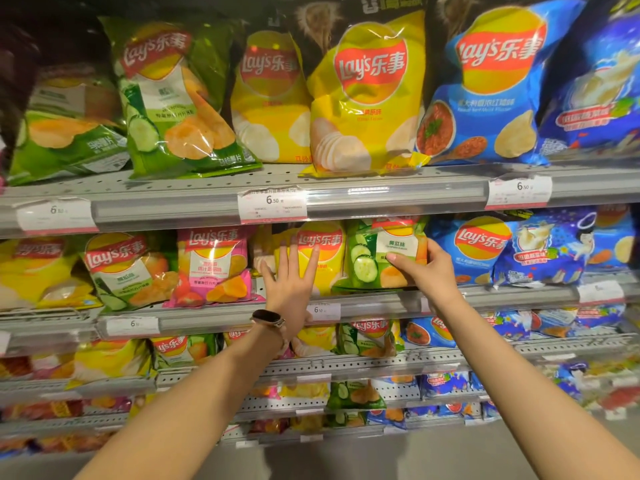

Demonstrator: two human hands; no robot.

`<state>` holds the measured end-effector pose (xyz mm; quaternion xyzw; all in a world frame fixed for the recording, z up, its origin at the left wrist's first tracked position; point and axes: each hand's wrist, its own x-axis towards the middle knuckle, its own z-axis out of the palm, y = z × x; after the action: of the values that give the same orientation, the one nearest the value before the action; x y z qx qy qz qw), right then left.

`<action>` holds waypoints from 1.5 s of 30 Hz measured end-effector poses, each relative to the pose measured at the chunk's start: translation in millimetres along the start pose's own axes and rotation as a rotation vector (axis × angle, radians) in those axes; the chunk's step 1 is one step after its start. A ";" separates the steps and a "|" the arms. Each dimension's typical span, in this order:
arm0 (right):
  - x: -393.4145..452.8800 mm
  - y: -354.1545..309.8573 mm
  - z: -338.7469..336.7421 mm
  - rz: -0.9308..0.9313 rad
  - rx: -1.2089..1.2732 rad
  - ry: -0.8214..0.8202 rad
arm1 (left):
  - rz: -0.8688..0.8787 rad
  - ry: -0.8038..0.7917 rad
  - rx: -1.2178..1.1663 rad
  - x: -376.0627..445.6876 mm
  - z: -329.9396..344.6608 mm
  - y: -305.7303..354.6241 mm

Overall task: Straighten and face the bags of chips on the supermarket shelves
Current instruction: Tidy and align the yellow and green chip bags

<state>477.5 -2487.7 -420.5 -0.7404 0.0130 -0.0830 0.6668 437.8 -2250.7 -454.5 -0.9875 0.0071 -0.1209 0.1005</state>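
Your left hand (290, 275) lies flat, fingers spread and straight, on the yellow Lay's bag (320, 252) on the second shelf (381, 301). Your right hand (427, 270) pinches the green cucumber Lay's bag (375, 258) just beside it, thumb on the front, fingers curled round its right edge.

Risks: the cucumber bag looks out of place, since its neighbours are yellow and blue (479, 249). Pull it too fast and the yellow bag likely tips forward off the lip. Squeeze hard and you crush chips. The left palm pushing too deep could knock back whatever sits behind; not visible.

Shelf contents: the top shelf (398, 188) holds green, yellow and blue bags, with the left green bag (65, 133) slumped. The second shelf has yellow, green, pink (213, 268) and blue. Lower shelves are mixed and blurred.
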 end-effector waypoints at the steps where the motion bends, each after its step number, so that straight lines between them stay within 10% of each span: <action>1: -3.2 -3.6 2.9 -0.016 0.001 -0.007 | 0.002 -0.008 -0.002 0.5 0.1 -0.7; 23: -56.9 -7.3 11.2 -0.073 0.011 -0.113 | 0.126 0.051 -0.207 -15.3 -17.5 -38.6; 29: -72.4 -10.1 38.0 -0.079 0.022 -0.103 | -0.244 0.378 -0.432 -43.2 -28.9 -88.4; 33: -80.9 -12.9 58.0 -0.061 0.024 -0.121 | -0.594 0.306 -0.640 -41.2 -29.7 -118.3; 38: -87.2 -19.1 78.2 -0.029 0.001 -0.141 | -0.644 0.078 -0.832 -34.3 -16.8 -140.9; 45: -93.0 -23.3 98.8 -0.137 -0.091 -0.067 | -0.618 0.203 -0.896 -37.9 -11.2 -149.8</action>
<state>397.5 -2375.7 -416.8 -0.7714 -0.0560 -0.1029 0.6255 396.8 -2104.6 -422.9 -0.8733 -0.2225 -0.2244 -0.3707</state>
